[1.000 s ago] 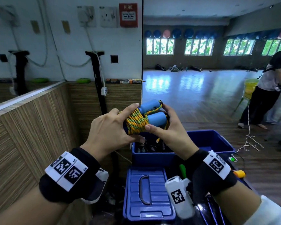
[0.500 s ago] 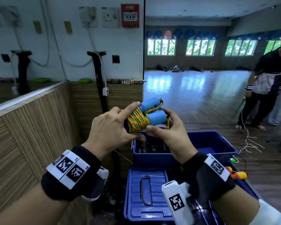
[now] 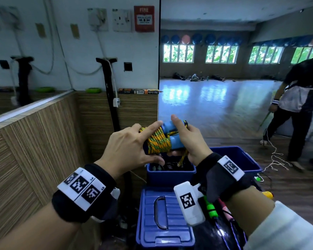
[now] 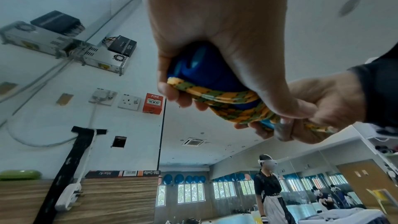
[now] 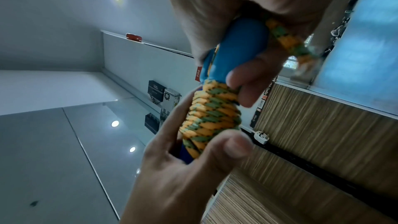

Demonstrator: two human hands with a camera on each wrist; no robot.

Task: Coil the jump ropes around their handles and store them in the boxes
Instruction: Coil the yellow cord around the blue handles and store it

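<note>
Though blurred—two handles [image 3: 172, 135], two hands [image 3: 192, 141]

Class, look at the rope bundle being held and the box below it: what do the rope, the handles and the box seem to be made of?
Rope: braided yellow-green fibre cord, matte; the weave shows.
Handles: smooth blue, probably foam or plastic; no grain.
Box: moulded blue plastic, slight sheen, rounded rim.

- My left hand [image 3: 128, 147] is raised in front of me, back toward the camera, index finger stretched along the top of the jump rope [image 3: 159, 141] bundle, thumb underneath it.
- My right hand [image 3: 190, 139] grips the bundle's other end, fingers curled round the blue handles.
- Both wrists wear black bands.
</note>
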